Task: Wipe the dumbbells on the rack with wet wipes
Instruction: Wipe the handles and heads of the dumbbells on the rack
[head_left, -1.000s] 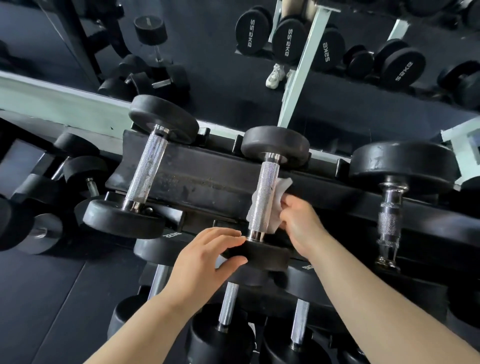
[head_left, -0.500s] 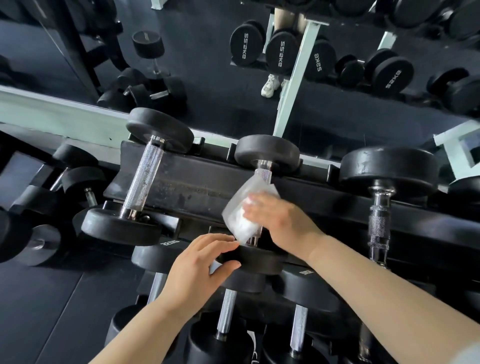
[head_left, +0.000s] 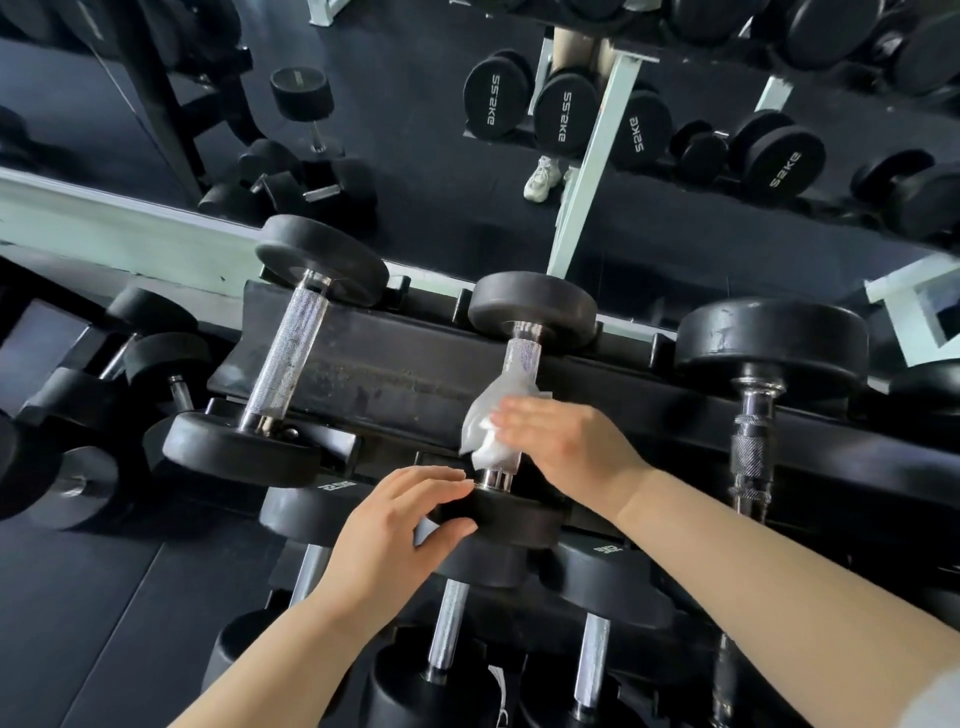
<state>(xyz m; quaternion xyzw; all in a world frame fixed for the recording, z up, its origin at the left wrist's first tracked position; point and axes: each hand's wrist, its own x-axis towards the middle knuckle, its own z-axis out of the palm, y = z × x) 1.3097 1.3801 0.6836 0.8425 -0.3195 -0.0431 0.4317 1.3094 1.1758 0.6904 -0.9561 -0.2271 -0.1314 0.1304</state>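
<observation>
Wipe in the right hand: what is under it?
Under the wipe lies the middle dumbbell's handle. Its upper part and lower collar show; the stretch between is covered by the wipe and the right hand.

Fig. 1. My body as the head camera shows it to me.
(a) Left hand (head_left: 395, 525) and (b) right hand (head_left: 566, 441): both bare.
(c) Left forearm (head_left: 291, 644) and (d) right forearm (head_left: 753, 582): uncovered from the wrist to the lower edge of the frame.
(e) Pale grey fabric sleeve edge (head_left: 937, 699) on the right arm, blurred at the bottom right corner.
(f) In the wall mirror (head_left: 415, 130), apparently my own reflection: two bare lower legs (head_left: 571, 49) and a chunky white laced sneaker (head_left: 543, 179) with a thick sole.
</observation>
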